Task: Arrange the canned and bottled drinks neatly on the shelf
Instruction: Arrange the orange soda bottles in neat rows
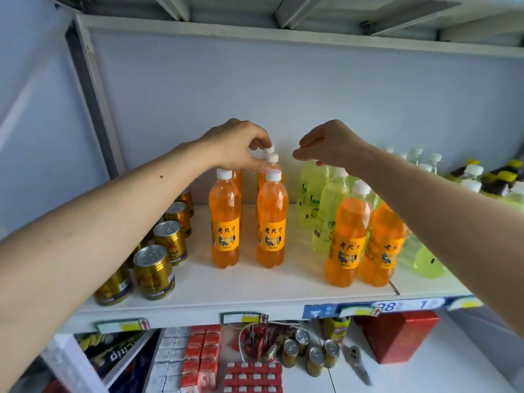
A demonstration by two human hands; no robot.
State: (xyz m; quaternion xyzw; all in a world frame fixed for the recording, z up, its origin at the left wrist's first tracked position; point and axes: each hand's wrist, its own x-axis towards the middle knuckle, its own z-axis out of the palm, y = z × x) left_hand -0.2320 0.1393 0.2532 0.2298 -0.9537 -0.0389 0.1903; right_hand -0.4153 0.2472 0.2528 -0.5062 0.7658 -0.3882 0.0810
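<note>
Left hand pinching the white cap of a rear orange bottle on the shelf. Right hand above the lime bottles, fingers loosely curled, gripping nothing.

Orange soda bottles: clear glossy plastic, smooth, with matt white plastic caps and printed orange labels. Lime-green bottles: same translucent glossy plastic. Gold cans: shiny metal bodies, brushed silver lids. Shelf board: smooth white, slightly glossy painted surface. Red cartons below: matt printed cardboard
</note>
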